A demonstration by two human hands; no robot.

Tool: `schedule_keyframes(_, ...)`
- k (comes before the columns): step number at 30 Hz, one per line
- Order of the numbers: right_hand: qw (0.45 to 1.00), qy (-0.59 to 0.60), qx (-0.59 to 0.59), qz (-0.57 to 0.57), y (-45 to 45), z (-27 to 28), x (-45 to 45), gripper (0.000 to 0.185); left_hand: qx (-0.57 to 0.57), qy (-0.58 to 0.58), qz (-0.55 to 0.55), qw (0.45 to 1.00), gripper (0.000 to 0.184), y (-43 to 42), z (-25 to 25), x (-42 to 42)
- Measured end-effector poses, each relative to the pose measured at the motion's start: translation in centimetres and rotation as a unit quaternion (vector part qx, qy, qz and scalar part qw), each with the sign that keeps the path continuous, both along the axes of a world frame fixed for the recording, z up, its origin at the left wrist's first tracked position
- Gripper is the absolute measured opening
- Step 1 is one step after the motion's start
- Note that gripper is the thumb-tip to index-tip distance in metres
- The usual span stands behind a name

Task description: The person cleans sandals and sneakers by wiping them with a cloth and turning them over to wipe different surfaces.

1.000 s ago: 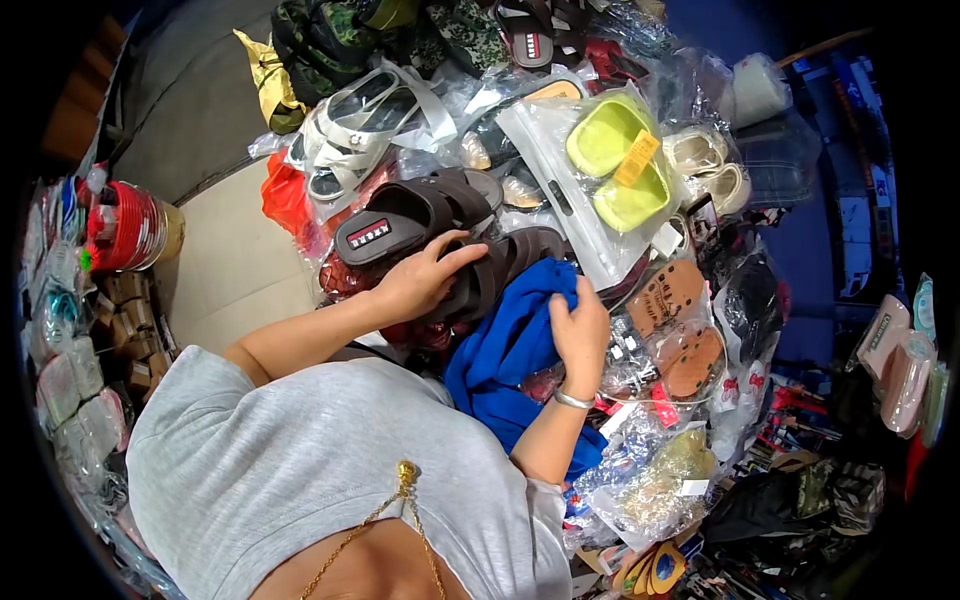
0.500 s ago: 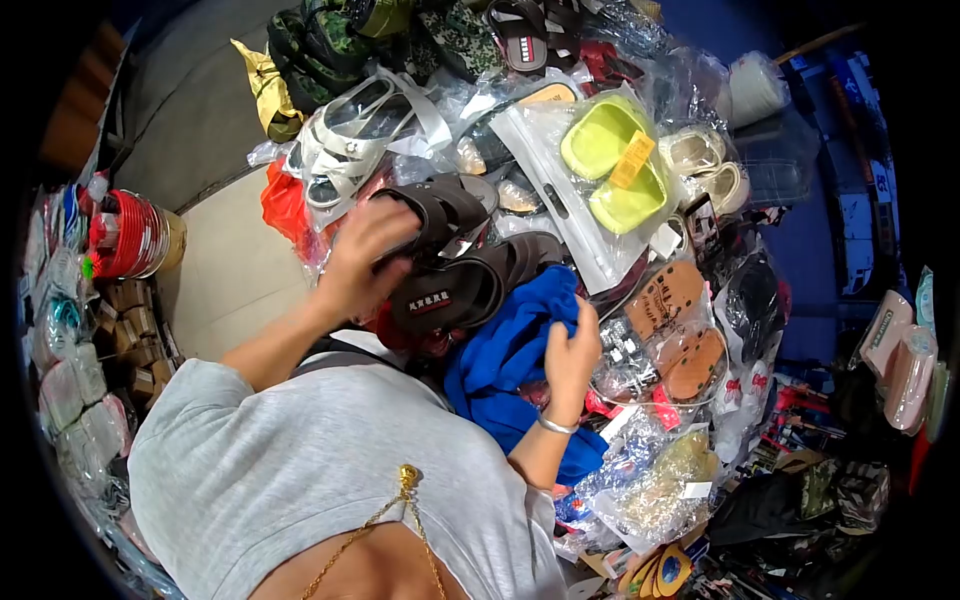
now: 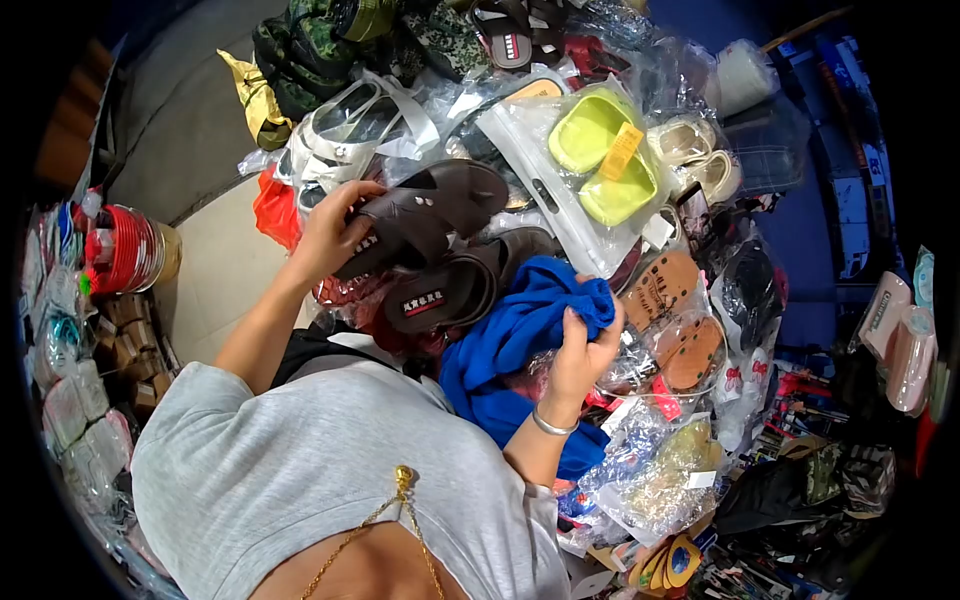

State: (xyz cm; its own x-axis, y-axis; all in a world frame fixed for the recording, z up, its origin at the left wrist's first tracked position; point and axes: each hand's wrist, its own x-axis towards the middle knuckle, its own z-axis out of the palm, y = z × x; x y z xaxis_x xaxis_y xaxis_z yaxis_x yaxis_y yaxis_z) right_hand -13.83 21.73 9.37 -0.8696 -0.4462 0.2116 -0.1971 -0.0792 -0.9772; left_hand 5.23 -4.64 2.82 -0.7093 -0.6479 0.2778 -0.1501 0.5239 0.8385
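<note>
My left hand (image 3: 338,230) grips the strap end of a dark brown sandal (image 3: 430,215), which is tilted above the pile. Just below it lies a second dark sandal (image 3: 440,297) with a red label on its insole. My right hand (image 3: 588,350) is closed on a bunched blue cloth (image 3: 510,325), whose folds hang down toward my forearm. Beyond the cloth is a clear bag with yellow-green clogs (image 3: 618,188). Brown insoles (image 3: 662,288) in plastic lie right of my right hand.
White sandals in plastic (image 3: 340,140) and camouflage bags (image 3: 300,60) lie at the upper left. Beige shoes (image 3: 705,165) sit on the pile's right side. A red basket (image 3: 130,245) stands at the left. Packaged goods (image 3: 890,340) are at the far right.
My left hand has moved from the lower sandal to the upper one, which is now turned and tilted. My right hand has gathered the top of the blue cloth and shifted slightly right.
</note>
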Motion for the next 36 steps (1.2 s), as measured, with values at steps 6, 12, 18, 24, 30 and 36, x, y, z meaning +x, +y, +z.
schedule_keyframes(6, 0.904, 0.381, 0.194, -0.025, -4.8, 0.7, 1.3, 0.041, 0.042, 0.026, -0.115, 0.992, 0.053, 5.9, 3.9, -1.9)
schedule_keyframes(12, 0.856, 0.438, 0.273, -0.035, -5.0, -4.0, 1.3, 0.041, -0.01, -0.047, -0.079, 0.996, 0.059, 5.8, 2.5, -2.7)
schedule_keyframes(18, 0.852, 0.461, 0.246, -0.023, -4.2, -3.1, 1.5, 0.04, -0.039, -0.063, -0.074, 0.995, 0.06, 6.8, 4.0, -2.5)
schedule_keyframes(24, 0.938, 0.3, 0.16, 0.065, -3.9, -1.4, 0.2, 0.024, -0.073, -0.096, -0.091, 0.989, 0.068, 6.9, 4.3, -2.0)
schedule_keyframes(30, 0.96, 0.047, 0.142, 0.237, -2.4, -1.4, -2.8, 0.022, -0.079, -0.099, -0.099, 0.987, 0.066, 6.6, 3.6, -1.5)
schedule_keyframes(36, 0.941, 0.286, 0.147, 0.102, -5.1, -0.6, 0.7, 0.041, -0.091, -0.068, -0.066, 0.991, 0.065, 6.4, 3.5, -1.5)
